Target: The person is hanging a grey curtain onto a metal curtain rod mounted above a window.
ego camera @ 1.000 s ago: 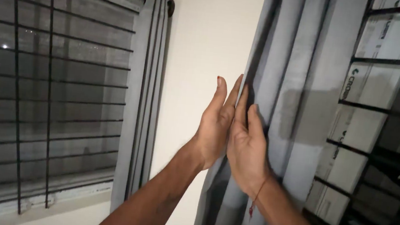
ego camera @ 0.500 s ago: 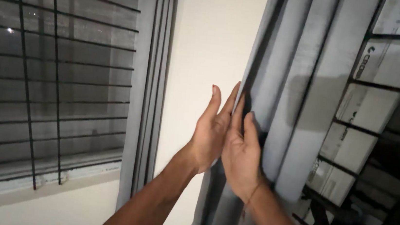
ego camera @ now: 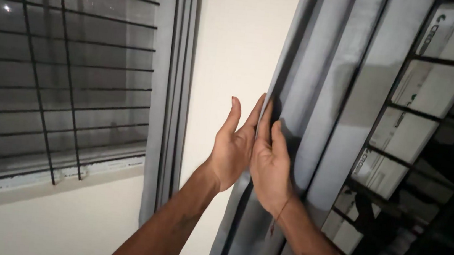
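Head view: the left hand (ego camera: 231, 150) and right hand (ego camera: 270, 165) rise side by side, fingers straight and apart, clamped on nothing, both pressed flat against the folded edge of a grey curtain (ego camera: 324, 98) hanging right of centre. A barred window (ego camera: 60, 72) sits left, another grey curtain (ego camera: 170, 94) beside it; a second barred window (ego camera: 431, 136) stands right.

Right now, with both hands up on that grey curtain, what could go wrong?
1. Both the left hand and the right hand press flat on the grey curtain with nothing gripped, so the folds could slip away.
2. The window bars sit close behind the cloth; the fingers might knock them.
3. A hard tug could strain the curtain's hanging, which is out of view.
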